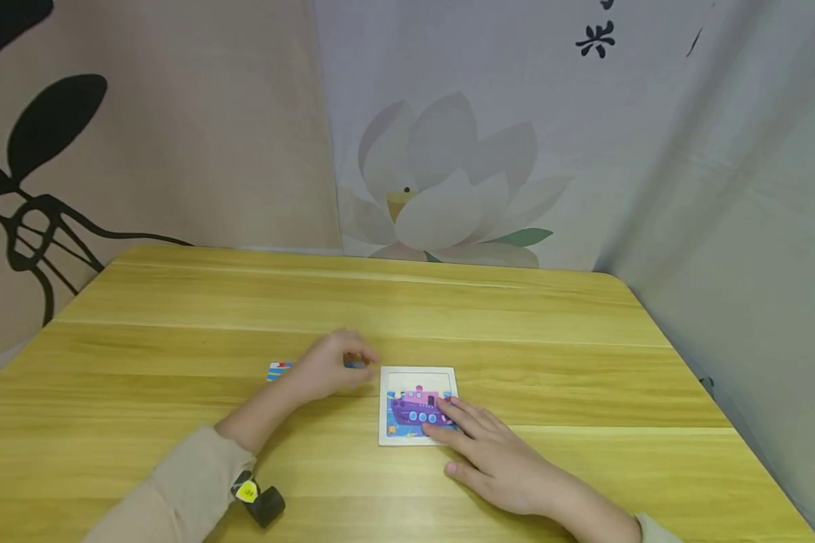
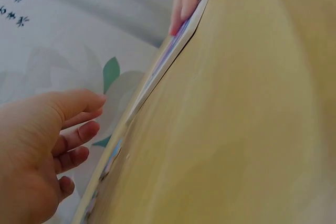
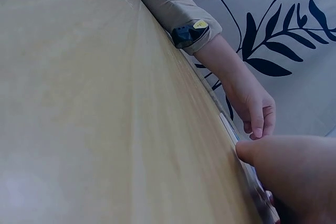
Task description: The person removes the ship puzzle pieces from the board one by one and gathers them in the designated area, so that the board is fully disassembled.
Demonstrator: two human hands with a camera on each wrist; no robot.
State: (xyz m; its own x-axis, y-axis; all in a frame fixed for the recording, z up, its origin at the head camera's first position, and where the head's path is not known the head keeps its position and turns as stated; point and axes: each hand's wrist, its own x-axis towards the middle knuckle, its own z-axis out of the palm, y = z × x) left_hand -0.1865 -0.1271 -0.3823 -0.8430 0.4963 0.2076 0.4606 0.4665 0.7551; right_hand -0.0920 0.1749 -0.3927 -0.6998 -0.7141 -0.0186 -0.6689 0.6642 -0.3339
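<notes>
Puzzle tray (image 1: 416, 381) is lying on the table (image 1: 339, 483); right hand (image 1: 494, 457) is resting spread fingers on tray's right side. Left hand (image 1: 327, 366) is hovering left of tray, near loose pieces (image 1: 279, 370), fingers loosely bent.

Cloth backdrop (image 1: 210, 113) facing me: black brush characters (image 1: 595, 39), not surely legible. Yellow label (image 1: 247, 492) on left wrist camera (image 1: 268, 507): print too small to read.
</notes>
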